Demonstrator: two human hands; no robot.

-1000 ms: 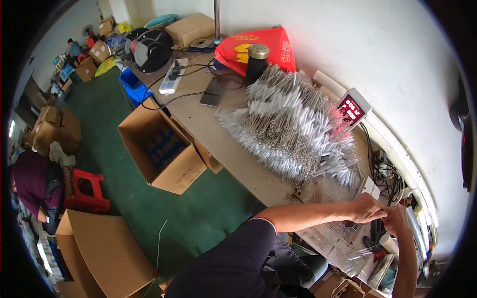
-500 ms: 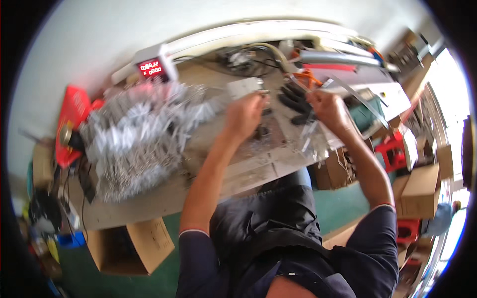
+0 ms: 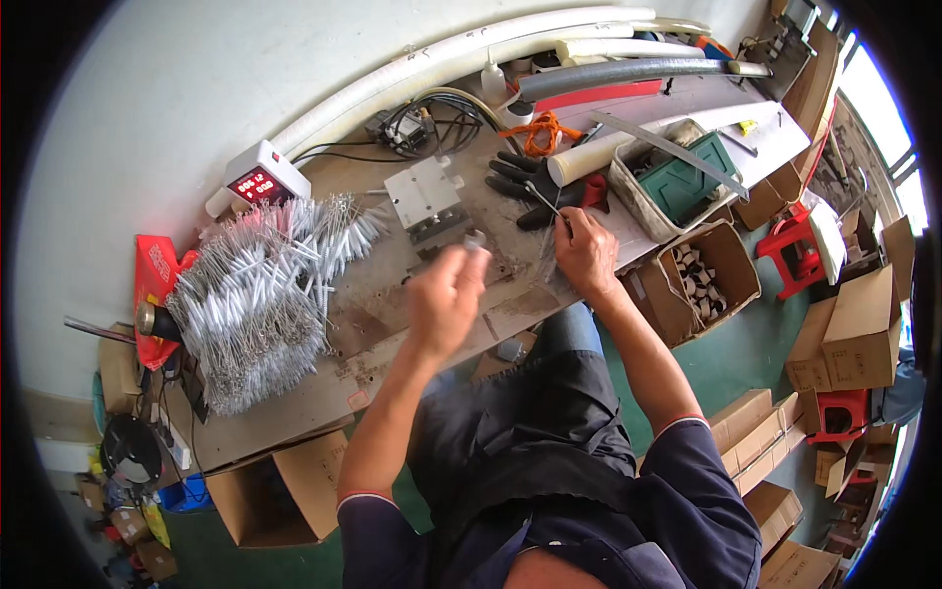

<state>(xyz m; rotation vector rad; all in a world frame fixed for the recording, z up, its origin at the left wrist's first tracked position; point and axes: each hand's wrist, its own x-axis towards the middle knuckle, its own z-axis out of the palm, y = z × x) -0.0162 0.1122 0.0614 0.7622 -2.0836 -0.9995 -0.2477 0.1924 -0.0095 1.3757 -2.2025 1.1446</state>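
My left hand [image 3: 446, 294] is raised over the workbench [image 3: 392, 294] and blurred by motion. A small pale piece [image 3: 476, 239] shows at its fingertips, but I cannot tell if it is gripped. My right hand [image 3: 587, 250] rests on the bench's near edge, pinching a thin metal rod [image 3: 543, 201] that points up-left toward the black gloves [image 3: 525, 177]. A few more thin rods [image 3: 548, 263] lie under that hand. A grey metal block fixture [image 3: 429, 201] stands just beyond my left hand. A big heap of silvery rods [image 3: 260, 294] covers the bench's left part.
A white meter box with a red display [image 3: 260, 182] sits by the wall, with white pipes [image 3: 471, 54] behind. A basket holding a green box [image 3: 677, 177] and an open carton of small parts [image 3: 702, 280] are at right. Cartons and red stools [image 3: 785, 245] crowd the green floor.
The view has steadied over the bench. My left hand has lifted off the bench toward me and is moving fast. My right hand stays near the gloves with the rod.
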